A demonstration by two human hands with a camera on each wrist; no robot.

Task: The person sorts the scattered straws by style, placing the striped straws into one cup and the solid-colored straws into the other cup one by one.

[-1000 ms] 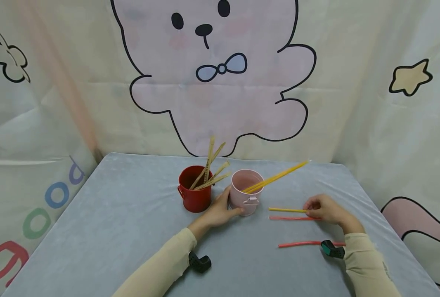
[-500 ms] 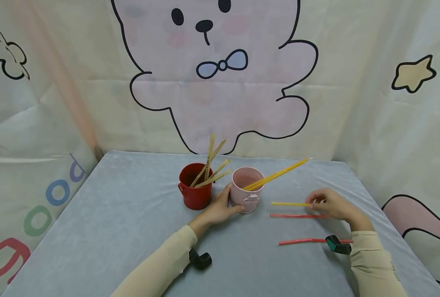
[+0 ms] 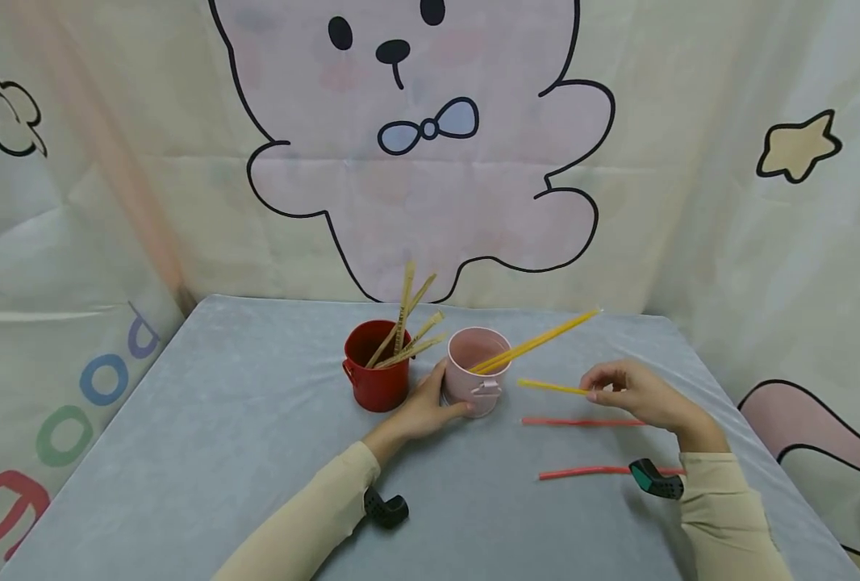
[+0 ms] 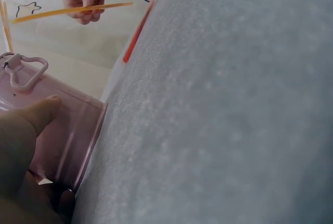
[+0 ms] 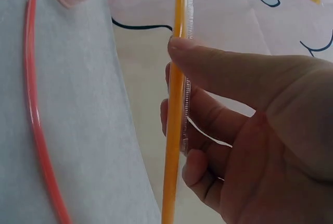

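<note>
My left hand (image 3: pixel 417 413) grips a small pink bucket (image 3: pixel 473 387) low on its side, thumb across the front; its other fingers are mostly hidden. Two yellow straws (image 3: pixel 539 342) lean out of this bucket to the right. My right hand (image 3: pixel 633 393) pinches a yellow straw (image 5: pixel 177 104) between thumb and fingers, above the table to the right of the bucket. A clear plastic sleeve shows along that straw in the right wrist view. Two red straws lie on the cloth, one (image 3: pixel 575 422) just below the right hand, the other (image 3: pixel 582 472) closer to me, partly behind the wrist camera.
A red bucket (image 3: pixel 379 391) stands left of the pink one, holding several tan, printed sticks (image 3: pixel 404 323) that poke out. Pale blue-grey cloth (image 3: pixel 219 452) covers the table. A curtain (image 3: pixel 430 210) with a bear drawing hangs behind it.
My right hand has lifted the yellow straw off the cloth beside the red straw, and now moves it slightly left toward the pink bucket. My left hand keeps its grip.
</note>
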